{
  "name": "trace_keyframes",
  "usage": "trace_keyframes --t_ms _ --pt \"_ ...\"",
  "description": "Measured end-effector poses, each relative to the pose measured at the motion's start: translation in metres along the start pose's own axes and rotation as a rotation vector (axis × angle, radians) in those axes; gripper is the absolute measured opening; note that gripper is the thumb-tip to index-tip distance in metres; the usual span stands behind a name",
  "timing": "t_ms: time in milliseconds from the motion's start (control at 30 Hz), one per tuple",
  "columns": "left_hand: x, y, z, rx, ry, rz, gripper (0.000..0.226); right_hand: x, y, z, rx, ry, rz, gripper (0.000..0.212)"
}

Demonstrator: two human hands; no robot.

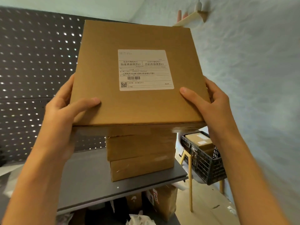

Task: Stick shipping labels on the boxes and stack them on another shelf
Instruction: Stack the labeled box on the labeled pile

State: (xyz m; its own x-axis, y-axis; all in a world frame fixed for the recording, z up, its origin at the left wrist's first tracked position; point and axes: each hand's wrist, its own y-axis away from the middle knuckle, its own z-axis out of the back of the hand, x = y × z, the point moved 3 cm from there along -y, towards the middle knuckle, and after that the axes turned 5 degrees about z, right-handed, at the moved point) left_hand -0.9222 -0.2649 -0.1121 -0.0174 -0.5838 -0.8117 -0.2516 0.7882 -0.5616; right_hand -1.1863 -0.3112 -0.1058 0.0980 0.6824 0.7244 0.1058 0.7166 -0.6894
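A flat brown cardboard box [136, 38] with a white shipping label [145, 69] on its top fills the middle of the head view. My left hand [65, 108] grips its left edge, thumb on top. My right hand [212, 108] grips its right edge the same way. The box is above a stack of brown boxes [141, 153] that stands on a grey shelf [87, 179]; whether it touches the stack I cannot tell. The stack's top is hidden by the held box.
A dark perforated panel [35, 65] backs the shelf on the left. A pale wall [253, 62] runs along the right. A black crate [203, 158] with boxes sits on a chair at lower right. More boxes and clutter [164, 200] lie under the shelf.
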Motion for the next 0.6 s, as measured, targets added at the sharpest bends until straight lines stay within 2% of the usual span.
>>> trace_keyframes --t_ms 67,167,333,600 --pt "-0.001 -0.003 -0.004 -0.048 0.024 0.012 0.066 -0.004 -0.008 0.002 0.024 -0.001 -0.003 0.067" --pt "-0.001 -0.005 -0.01 -0.063 -0.018 0.012 0.068 -0.012 -0.019 0.004 0.077 -0.013 -0.003 0.067" --pt "0.001 -0.015 -0.018 -0.143 -0.074 0.023 0.071 -0.029 -0.039 0.008 0.158 -0.145 -0.054 0.091" --pt "0.016 -0.055 -0.03 -0.204 -0.087 0.009 0.056 -0.055 -0.079 0.0 0.236 -0.277 -0.03 0.082"
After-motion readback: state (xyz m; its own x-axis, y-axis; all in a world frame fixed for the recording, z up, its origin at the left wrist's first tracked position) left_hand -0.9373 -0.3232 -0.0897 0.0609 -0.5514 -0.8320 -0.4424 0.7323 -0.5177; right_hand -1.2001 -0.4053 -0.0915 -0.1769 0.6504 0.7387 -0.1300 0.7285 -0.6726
